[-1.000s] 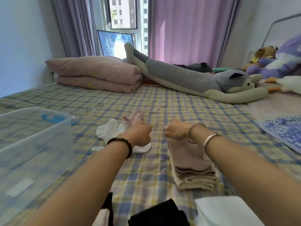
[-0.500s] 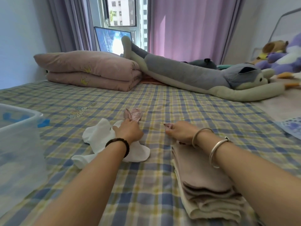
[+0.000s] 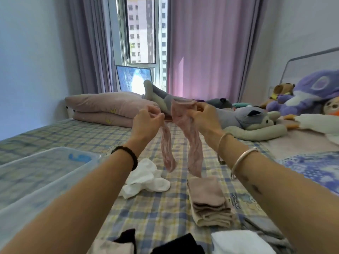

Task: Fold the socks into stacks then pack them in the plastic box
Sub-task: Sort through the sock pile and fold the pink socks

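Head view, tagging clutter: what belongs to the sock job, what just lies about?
Job: sheer pink socks, held by left hand and right hand; crumpled white socks; folded beige sock stack; clear plastic box.
Lying about: folded pink quilt; grey plush dog; purple plush toy.

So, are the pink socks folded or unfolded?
Unfolded. The pink socks hang full length above the bed, one pinched at its cuff by the left hand, the other by the right hand.

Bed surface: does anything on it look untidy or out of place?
Yes. The white socks lie crumpled in a loose heap between the plastic box and the folded stack, not yet folded. The stack itself looks neat.
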Action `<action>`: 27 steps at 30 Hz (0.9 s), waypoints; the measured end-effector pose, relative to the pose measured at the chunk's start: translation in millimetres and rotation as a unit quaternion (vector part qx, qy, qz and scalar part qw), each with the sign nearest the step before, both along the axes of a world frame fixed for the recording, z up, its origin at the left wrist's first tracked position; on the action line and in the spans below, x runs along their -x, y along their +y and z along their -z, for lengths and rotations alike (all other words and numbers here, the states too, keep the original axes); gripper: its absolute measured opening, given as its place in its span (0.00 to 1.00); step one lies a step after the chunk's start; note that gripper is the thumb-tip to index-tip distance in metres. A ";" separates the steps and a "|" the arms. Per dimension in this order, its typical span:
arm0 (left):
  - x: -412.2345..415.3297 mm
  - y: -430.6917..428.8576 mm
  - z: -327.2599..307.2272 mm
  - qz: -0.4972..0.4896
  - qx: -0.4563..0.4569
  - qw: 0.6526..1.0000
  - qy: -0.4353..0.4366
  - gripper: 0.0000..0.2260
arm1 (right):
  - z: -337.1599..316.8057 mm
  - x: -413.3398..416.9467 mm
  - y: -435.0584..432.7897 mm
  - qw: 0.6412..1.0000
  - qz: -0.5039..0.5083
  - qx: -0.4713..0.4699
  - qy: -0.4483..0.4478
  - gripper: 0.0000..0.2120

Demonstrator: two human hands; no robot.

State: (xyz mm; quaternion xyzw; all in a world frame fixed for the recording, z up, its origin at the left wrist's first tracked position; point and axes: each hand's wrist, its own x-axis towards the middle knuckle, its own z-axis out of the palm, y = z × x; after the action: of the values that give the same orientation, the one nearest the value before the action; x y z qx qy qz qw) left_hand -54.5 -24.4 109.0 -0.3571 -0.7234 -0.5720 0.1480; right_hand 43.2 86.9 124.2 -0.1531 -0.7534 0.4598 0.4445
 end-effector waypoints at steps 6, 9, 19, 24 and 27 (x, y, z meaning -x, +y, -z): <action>-63.4 -47.8 -28.6 0.112 -0.021 0.988 -0.103 0.12 | -29.7 -62.1 -54.7 0.989 -0.073 0.126 0.017 0.12; -98.8 -66.6 -24.3 0.151 -0.009 0.980 -0.130 0.13 | -21.1 -90.1 -78.2 0.986 -0.086 0.139 -0.007 0.09; -204.7 -120.2 33.0 0.300 -0.063 0.910 -0.278 0.18 | 51.8 -171.6 -118.2 0.984 -0.083 0.154 -0.030 0.08; -225.5 -123.3 69.1 0.267 -0.057 0.915 -0.297 0.12 | 91.0 -197.5 -120.5 0.987 -0.076 0.121 -0.067 0.04; -228.5 -115.3 82.6 0.272 -0.018 0.938 -0.216 0.08 | 104.3 -203.2 -117.6 0.987 -0.074 0.120 -0.076 0.02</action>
State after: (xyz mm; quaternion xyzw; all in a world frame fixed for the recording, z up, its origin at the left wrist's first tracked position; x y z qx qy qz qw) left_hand 174.0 -139.7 26.4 -0.4058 -0.6023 -0.6670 -0.1665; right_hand 246.4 -30.7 19.9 -0.1833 -0.7334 0.5659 0.3290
